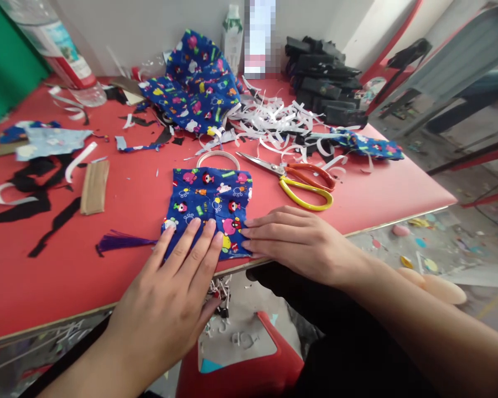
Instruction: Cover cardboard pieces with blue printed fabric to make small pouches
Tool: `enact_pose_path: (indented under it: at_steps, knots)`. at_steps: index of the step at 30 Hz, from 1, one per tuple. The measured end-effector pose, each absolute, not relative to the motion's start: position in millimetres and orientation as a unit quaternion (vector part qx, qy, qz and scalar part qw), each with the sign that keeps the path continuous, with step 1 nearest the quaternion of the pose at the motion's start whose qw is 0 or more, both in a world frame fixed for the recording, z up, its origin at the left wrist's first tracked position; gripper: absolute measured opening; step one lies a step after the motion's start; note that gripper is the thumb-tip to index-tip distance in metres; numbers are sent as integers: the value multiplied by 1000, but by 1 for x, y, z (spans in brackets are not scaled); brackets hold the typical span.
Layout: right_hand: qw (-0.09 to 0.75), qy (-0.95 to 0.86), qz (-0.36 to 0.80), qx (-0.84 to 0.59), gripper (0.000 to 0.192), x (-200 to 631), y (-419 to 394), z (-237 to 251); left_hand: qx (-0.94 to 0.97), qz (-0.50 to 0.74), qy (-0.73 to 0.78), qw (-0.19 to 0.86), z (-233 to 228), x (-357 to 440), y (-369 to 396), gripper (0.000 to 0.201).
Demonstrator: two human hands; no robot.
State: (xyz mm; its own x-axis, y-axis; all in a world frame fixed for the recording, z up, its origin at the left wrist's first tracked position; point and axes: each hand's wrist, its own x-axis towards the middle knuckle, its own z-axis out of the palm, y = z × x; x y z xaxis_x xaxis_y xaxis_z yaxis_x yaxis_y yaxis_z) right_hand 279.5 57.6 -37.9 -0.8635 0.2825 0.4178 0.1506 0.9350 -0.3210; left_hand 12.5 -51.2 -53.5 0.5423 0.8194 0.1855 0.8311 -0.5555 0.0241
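Both hands lie flat, fingers spread: left hand (172,287) and right hand (299,240) press the blue cartoon-print fabric rectangle (209,202) at the red table's (45,276) near edge; smoothing should run toward twelve o'clock, clear of the orange-and-yellow scissors (299,182) at two o'clock.

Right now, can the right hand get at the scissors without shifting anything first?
Probably yes. The right hand lies flat on the blue fabric piece, and the scissors lie just beyond it on bare red table, handles toward it, nothing between.
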Motion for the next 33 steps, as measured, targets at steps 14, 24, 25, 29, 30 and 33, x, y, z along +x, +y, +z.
enact_pose_path:
  at_steps: [14,24,25,29,30,33]
  knots:
    - [281,-944,121,-124,21,277,53,-48,-879,-82,-469,33,-52,12,-51,76]
    - [250,-957,103,-106,20,282,54,-39,-879,-86,-467,31,-53,12,-51,79]
    - [248,-959,92,-106,20,281,53,-37,-879,-85,-468,32,-53,12,-51,79]
    - [253,-961,39,-102,20,277,47,-33,-877,-80,-472,36,-53,12,-52,78]
    - [260,-960,25,-102,20,276,46,-33,-877,-78,-472,37,-53,12,-52,78]
    - [284,-954,-9,-96,16,273,43,-36,-877,-73,-473,38,-51,13,-52,77]
